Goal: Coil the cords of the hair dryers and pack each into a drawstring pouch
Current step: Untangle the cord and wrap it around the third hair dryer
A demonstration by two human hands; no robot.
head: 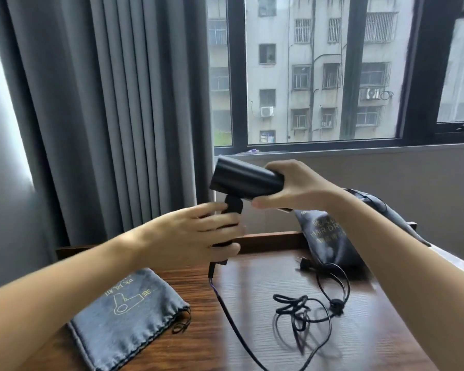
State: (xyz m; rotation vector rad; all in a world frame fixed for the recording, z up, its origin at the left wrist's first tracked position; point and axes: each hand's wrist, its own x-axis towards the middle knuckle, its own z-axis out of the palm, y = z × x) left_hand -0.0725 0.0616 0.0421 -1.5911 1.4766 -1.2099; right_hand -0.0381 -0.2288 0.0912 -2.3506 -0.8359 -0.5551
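I have a black hair dryer (245,180) held up in the air above the far edge of the wooden table (252,277), in front of the grey wall under the window (319,70). My right hand (292,188) wraps around the right end of its barrel, fingers over the top and thumb underneath, while my left hand (198,231) curls around the handle that hangs down from the barrel. The two hands are close to each other but not touching, each clamped on its own part of the dryer. From the bottom of the handle the black cord (300,311) drops to the tabletop and lies there in a loose, uncoiled tangle, with its plug (304,264) resting near a filled grey drawstring pouch (330,236) at the far right of the table. That pouch stands slumped, gold lettering on its side, and my right forearm crosses in front of part of it. A second grey pouch (129,314) lies flat at the near left corner of the table, printed with a gold hair dryer outline, its drawstring trailing off its right edge. Grey curtains (105,103) hang behind on the left.
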